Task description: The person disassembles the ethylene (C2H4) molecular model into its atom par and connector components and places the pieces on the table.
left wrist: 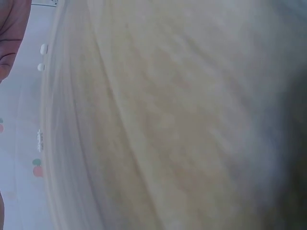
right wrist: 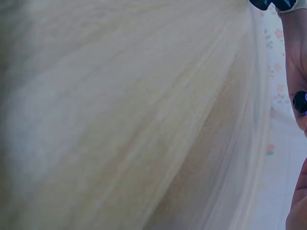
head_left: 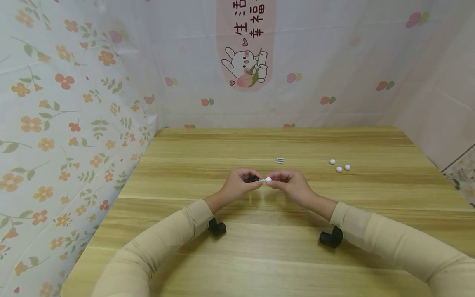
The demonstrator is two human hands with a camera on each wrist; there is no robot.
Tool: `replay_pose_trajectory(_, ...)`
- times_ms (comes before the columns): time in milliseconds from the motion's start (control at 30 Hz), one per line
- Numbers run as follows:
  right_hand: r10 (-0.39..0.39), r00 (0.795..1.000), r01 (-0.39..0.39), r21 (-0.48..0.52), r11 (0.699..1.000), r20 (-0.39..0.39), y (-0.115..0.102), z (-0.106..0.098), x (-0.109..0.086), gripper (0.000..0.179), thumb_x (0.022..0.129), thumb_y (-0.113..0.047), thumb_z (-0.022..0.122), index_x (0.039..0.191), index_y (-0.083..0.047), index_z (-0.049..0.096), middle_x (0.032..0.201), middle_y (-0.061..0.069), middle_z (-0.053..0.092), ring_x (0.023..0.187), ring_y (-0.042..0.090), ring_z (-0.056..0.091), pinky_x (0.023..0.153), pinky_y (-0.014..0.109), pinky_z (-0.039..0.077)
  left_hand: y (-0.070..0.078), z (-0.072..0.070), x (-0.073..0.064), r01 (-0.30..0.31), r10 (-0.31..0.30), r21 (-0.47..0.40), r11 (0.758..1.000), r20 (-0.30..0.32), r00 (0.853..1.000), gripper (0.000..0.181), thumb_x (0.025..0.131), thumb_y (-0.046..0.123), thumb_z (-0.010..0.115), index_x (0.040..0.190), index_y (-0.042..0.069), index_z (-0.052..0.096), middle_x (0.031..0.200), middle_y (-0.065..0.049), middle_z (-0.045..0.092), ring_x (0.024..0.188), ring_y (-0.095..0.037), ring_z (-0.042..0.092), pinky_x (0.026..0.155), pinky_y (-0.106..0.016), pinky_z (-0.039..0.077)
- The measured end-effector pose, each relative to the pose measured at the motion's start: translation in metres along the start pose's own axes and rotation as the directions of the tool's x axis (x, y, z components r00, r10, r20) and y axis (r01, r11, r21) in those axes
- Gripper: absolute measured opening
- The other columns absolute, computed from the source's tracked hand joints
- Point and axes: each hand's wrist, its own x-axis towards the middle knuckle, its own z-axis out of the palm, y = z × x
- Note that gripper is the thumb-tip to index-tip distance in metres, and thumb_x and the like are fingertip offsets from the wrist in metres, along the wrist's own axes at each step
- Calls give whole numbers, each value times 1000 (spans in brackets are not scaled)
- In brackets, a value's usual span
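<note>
Above the middle of the table, my left hand (head_left: pixel 237 182) pinches a small black rounded piece (head_left: pixel 255 179); the right wrist view shows this black piece (right wrist: pixel 300 102) too, cut off by the frame edge. Between the hands runs a thin light rod (head_left: pixel 262 180). At its other end is a small white ball-like piece (head_left: pixel 269 180), pinched by the thumb and fingers of my right hand (head_left: pixel 293 186). The fingers partly cover both pieces, and how the rod joins them is too small to tell. The left wrist view catches only the edge of my right hand (left wrist: pixel 12 36).
Several short silver rods (head_left: pixel 279 160) lie side by side beyond the hands. Three white ball-like pieces (head_left: pixel 339 169) sit farther right on the wooden table (head_left: pixel 259 255). Black wrist mounts (head_left: pixel 331 237) hang under both sleeves. Patterned curtains (head_left: pixel 178 62) stand behind and at left.
</note>
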Motion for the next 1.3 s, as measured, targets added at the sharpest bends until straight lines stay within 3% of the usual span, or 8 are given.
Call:
replay_pose_trajectory(633,-24,1000,24,-30,999,-1,4,-7,-5,22,89,-13,73,104,4,72,98,12,71,81,16,64,77,41,55,4,6,0,-1,1,-17,1000,39,999,11,88,4,72,96,-3,71,86,-6,69,69,-13,58,63,-24,50)
replay_pose_trajectory(1133,-43,999,43,-27,999,2,8,-9,-6,18,88,-10,73,101,3,72,97,12,71,80,15,64,75,40,55,-1,9,2,-2,3,-24,1000,43,999,8,87,4,73,93,-1,72,87,-5,70,70,-12,60,63,-25,51)
replay_pose_trajectory(1233,-24,1000,24,-27,999,7,11,-15,-7,25,89,-16,73,105,4,71,100,11,71,85,17,65,79,40,55,-1,7,2,5,-3,-30,1000,56,998,11,88,6,73,95,-2,71,88,-4,69,71,-12,59,64,-25,50)
replay_pose_trajectory(1300,6,1000,-7,-30,1000,-29,15,-24,-8,31,90,-19,73,109,5,69,101,10,71,87,16,66,81,38,55,-2,2,0,25,-24,-33,999,34,999,11,88,7,73,95,-1,71,85,-2,68,68,-11,54,61,-23,47)
